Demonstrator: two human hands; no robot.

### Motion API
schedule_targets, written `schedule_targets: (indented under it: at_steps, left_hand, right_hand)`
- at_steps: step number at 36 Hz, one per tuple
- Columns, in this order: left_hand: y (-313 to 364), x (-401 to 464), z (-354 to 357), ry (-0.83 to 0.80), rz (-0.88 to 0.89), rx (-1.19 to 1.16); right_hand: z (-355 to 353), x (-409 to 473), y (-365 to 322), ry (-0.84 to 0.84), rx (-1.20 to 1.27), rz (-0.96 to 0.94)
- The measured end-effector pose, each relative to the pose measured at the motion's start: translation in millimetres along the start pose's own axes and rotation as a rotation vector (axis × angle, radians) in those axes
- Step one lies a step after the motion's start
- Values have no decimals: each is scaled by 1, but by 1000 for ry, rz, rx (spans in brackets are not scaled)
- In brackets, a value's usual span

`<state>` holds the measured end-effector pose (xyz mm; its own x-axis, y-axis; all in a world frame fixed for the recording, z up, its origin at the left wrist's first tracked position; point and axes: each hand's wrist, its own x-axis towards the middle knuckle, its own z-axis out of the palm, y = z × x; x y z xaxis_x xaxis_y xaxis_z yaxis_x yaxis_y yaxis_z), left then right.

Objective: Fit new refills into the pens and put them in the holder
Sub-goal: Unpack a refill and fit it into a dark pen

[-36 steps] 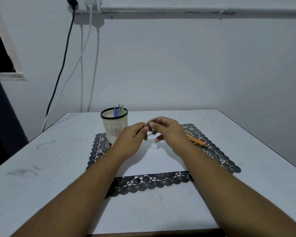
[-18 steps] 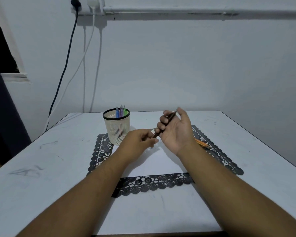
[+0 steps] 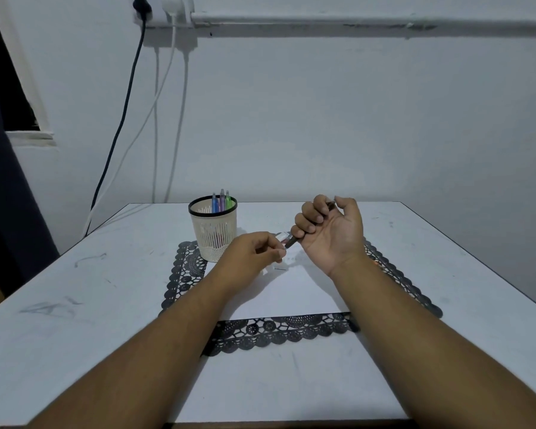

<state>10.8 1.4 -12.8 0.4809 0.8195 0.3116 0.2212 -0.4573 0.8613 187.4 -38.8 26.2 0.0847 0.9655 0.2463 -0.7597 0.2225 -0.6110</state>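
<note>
Since half a second ago, we curled our right hand (image 3: pixel 328 233) around the pen (image 3: pixel 291 241).
Our left hand (image 3: pixel 254 252) pinches its tip, probably screwing it on.

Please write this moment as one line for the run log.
right hand: grips dark pen | left hand: pinches its tip end | holder: three pens inside | step: pen not yet in holder
</note>
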Motion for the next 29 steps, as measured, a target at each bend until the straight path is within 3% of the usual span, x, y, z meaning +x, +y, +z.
schedule_targets:
  at_steps: [29]
  left_hand:
    - [-2,1,0,-43,-2,-70]
  right_hand:
    - [-6,1,-5,-122,-33,47]
